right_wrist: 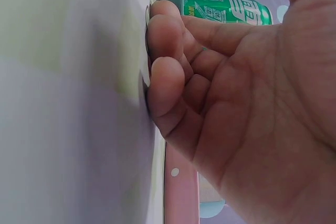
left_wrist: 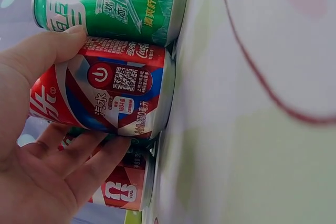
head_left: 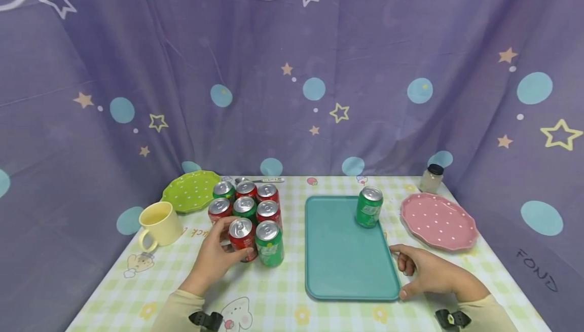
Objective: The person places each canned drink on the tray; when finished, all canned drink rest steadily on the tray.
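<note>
red can [head_left: 242, 238] in the grip of the left hand [head_left: 215, 255]: the thumb lies across its near side and the fingers bend round its left and far side. it stands upright, its base seemingly down on the bench [head_left: 283, 301]. a green can [head_left: 270, 246] stands just right of that hand, so close that it looks to touch the red can, and more cans [head_left: 268, 210] crowd in rows beyond the fingers. the right hand [head_left: 429, 273] holds nothing: its forefinger reaches out to the right edge of the tray [head_left: 350, 258], its thumb rests at the near right corner, and its other fingers curl loosely.

a good lift here would call for a firm, even squeeze and a straight rise, since a sideways drag could tip the green can. the thumb tip lies very near that can, so it is best drawn in snug to the red wall before any lift. on the other side, light contact from the right hand should be enough to steady the tray.

the red can is glossy, with a silver lid and pull tab. towards the left wrist it shows white lettering, blue and white swooping bands, a round power mark and a square code; i see no clear dent.
</note>
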A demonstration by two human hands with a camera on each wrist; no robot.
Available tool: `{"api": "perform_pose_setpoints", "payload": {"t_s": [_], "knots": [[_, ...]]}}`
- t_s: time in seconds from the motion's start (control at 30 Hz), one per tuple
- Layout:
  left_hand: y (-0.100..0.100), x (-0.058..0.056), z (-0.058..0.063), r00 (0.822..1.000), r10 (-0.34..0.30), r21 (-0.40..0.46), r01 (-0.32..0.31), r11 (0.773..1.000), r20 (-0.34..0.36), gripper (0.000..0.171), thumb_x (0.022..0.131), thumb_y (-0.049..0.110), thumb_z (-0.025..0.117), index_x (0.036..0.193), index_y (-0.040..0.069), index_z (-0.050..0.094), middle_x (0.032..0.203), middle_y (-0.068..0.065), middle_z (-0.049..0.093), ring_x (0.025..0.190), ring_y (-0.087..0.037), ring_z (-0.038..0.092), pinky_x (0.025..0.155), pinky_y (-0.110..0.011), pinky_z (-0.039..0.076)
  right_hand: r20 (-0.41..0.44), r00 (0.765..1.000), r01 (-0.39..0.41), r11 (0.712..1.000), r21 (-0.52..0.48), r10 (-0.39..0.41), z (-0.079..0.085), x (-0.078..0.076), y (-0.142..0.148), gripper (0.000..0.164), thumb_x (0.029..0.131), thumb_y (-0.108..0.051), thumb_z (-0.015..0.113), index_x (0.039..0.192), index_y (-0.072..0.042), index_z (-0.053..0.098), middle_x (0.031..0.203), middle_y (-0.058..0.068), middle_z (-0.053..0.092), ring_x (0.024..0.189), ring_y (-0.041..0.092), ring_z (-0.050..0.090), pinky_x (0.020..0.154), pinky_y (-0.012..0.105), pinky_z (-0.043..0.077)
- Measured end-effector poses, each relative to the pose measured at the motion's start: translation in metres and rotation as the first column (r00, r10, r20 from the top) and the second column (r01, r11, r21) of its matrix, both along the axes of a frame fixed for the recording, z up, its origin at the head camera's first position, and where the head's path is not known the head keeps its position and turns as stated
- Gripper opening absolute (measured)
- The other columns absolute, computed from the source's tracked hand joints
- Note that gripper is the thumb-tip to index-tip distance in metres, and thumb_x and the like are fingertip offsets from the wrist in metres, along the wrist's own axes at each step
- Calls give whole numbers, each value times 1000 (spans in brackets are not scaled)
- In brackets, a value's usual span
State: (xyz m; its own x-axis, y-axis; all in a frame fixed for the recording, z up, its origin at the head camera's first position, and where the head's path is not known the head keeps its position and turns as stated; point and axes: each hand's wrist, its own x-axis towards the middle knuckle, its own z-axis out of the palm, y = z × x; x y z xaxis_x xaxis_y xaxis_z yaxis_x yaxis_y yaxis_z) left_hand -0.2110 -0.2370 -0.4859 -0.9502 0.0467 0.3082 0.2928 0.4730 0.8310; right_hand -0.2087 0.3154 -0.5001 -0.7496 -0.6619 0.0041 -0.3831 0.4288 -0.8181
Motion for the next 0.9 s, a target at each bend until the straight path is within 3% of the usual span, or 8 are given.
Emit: {"api": "perform_pose_setpoints", "payload": {"t_s": [0.2,0.33,0.53,0.63,0.8,0.9], "knots": [[-1,0,0,999,-19,48,21,999,-50,80,72,18,99,138,21,55,127,-4,63,111,-23,65,85,-34,60,6,1000,3,1000,-6,-2,1,0,-1,97,74,-14,96,146,17,39,98,11,56,84,17,55,70,31,50],[1,3,3,995,11,57,-6,998,-99,80,72,15,100,139,22,56,126,0,64,109,-16,64,84,-31,59,7,1000,-9,1000,-17,9,1,1,0,96,74,-13,95,146,18,39,98,12,56,83,18,55,70,31,50],[8,15,27,978,29,20,-25,999,-205,82,71,0,96,142,7,56,132,-5,63,111,-9,62,87,-25,54,-14,1000,-5,1000,-14,4,-2,1,1,95,74,-15,96,144,17,41,97,12,57,83,18,56,70,30,50],[11,21,41,961,32,15,-29,999,-275,81,69,-6,95,140,0,56,132,-10,63,110,-6,61,87,-21,52,-12,1000,2,1000,-9,-3,-3,0,1,96,73,-16,96,145,16,41,97,12,57,83,17,56,71,30,51],[9,21,49,937,37,71,-14,997,-346,85,68,-9,94,143,2,55,139,-12,61,116,-6,60,91,-18,51,-9,1000,-2,1000,-12,1,-2,0,1,96,74,-16,96,145,17,41,97,11,57,83,17,56,70,30,51],[13,19,54,937,21,131,27,991,-348,88,71,-6,94,148,9,53,141,-8,60,119,-10,60,92,-20,51,-10,1000,2,1000,-9,-2,-1,0,2,95,74,-15,95,145,17,41,97,11,57,83,17,56,70,29,51]]}}
